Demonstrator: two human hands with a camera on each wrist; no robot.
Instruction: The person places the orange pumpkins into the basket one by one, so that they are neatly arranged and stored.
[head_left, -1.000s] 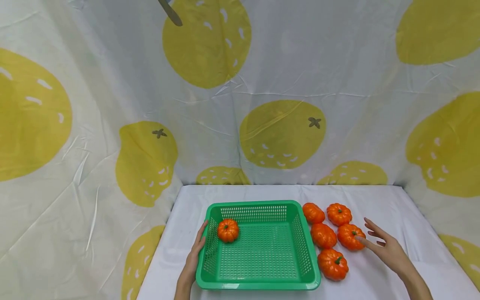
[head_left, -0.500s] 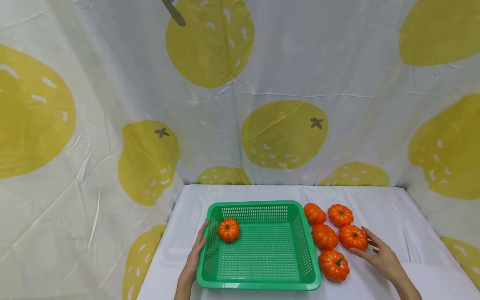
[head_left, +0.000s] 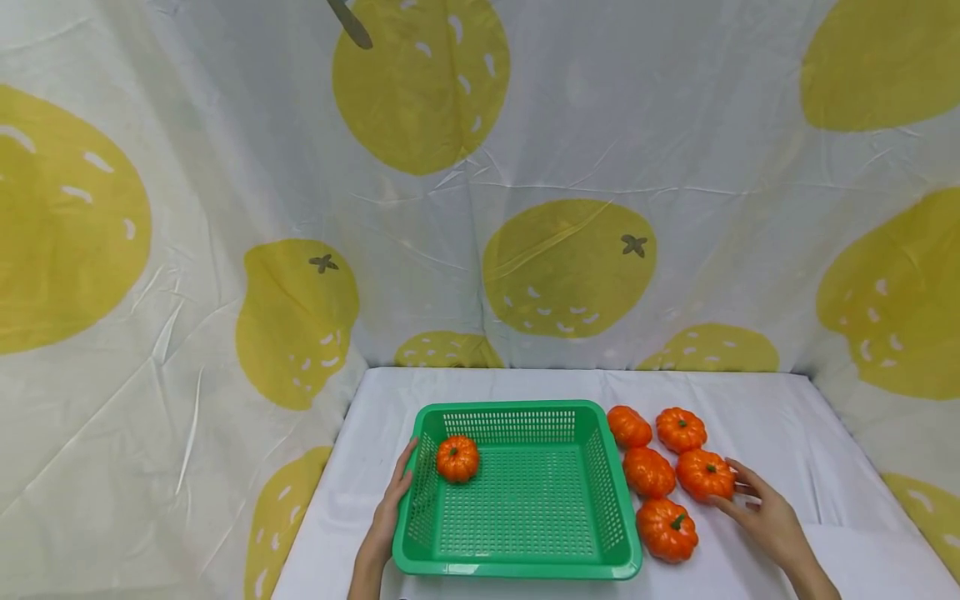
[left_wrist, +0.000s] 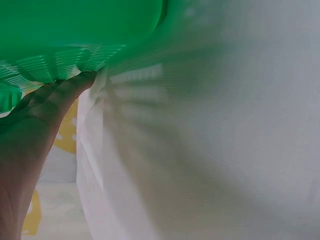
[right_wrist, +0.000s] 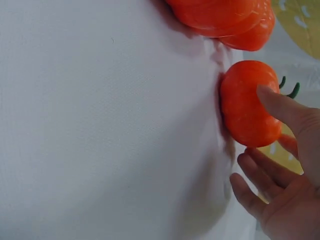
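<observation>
In the head view, an orange pumpkin lies at the right of a group on the white cloth. My right hand is beside it, thumb at its near edge and fingers at its right side. The right wrist view shows the thumb overlapping the same pumpkin, while the other fingers are spread loosely below it. My left hand rests along the outer left wall of a green plastic basket, fingers fairly straight. Inside the basket, near its left wall, sits another pumpkin.
Several more pumpkins lie right of the basket: one at the back, others close to the basket wall, and one nearest the front. A white cloth covers the table. Lemon-printed curtains hang behind and at both sides.
My right hand has moved left and down to the right-hand pumpkin, then drawn back very slightly. The pumpkins and my left hand on the basket stay in place.
</observation>
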